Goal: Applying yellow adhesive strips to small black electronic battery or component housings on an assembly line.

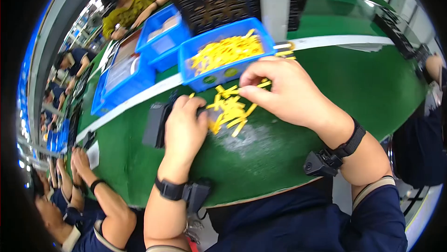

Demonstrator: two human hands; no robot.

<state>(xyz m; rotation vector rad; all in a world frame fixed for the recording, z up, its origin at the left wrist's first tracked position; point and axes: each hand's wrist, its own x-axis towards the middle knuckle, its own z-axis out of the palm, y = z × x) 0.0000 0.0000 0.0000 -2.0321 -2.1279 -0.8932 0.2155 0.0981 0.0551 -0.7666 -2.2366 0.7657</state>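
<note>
On the green tabletop lies a loose pile of short, flat yellow strips (232,110). My right hand (291,93) is over the right side of the pile, thumb and forefinger pinched at one of the strips. To the left of the pile, my left hand (184,124) is curled, its fingers closed round a small dark piece that is mostly hidden. A yellow tip shows just beyond those fingers. Beside my left hand stands a black block-shaped object (154,124); whether the hand touches it I cannot tell. Each wrist wears a black strap with a small device.
Behind the pile stands a blue bin (228,68) full of yellow strips. More blue bins (123,82) line the left, beside a white rail (135,100). A grey post (274,5) and a black rack (214,0) rise behind. Co-workers sit on the left, across, and at the right edge.
</note>
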